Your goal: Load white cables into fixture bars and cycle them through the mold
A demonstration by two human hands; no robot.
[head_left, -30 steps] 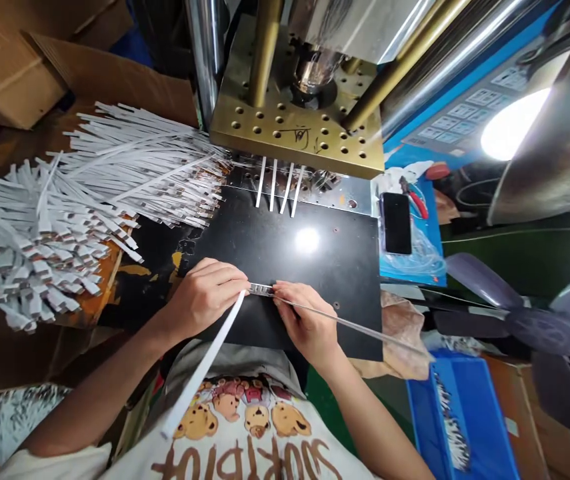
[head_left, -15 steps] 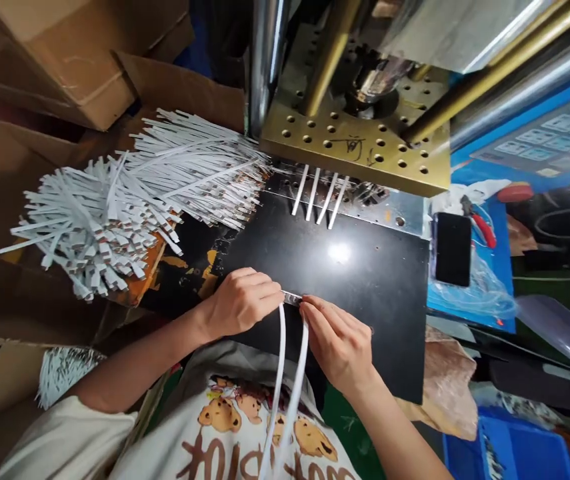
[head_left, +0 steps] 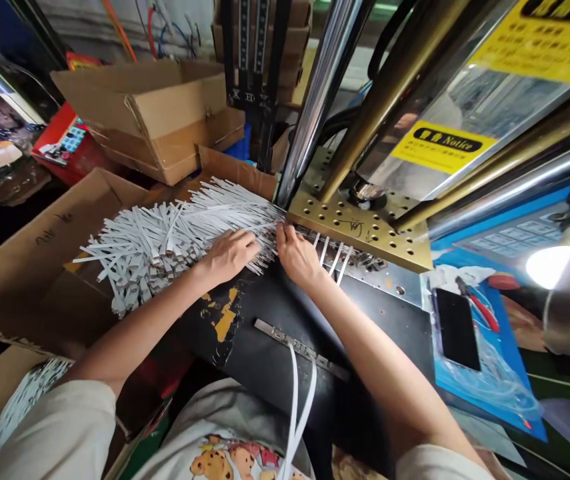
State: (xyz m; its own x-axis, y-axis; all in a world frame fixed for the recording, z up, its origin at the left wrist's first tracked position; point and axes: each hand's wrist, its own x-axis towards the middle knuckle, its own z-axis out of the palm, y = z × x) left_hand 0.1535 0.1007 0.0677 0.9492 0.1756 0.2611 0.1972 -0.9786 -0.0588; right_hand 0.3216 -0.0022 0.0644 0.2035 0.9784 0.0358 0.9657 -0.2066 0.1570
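A big pile of flat white cables with metal ends lies on the left of the bench. My left hand rests on the pile's right edge, fingers curled into the cable ends. Beside it, my right hand pinches cable ends at the pile's tip, close to the brass perforated plate of the press. A thin metal strip lies on the black plate, with two white cables hanging from it toward my lap. Several white cables poke out from under the brass plate.
Steel and brass columns rise from the press. Cardboard boxes stand at the back left. On the right, a blue mat holds a black phone and red pliers. A bright lamp glares at far right.
Both hands let go of the metal strip with its two cables, which now lies on the black plate, and moved up to the cable pile. The camera tilted upward.
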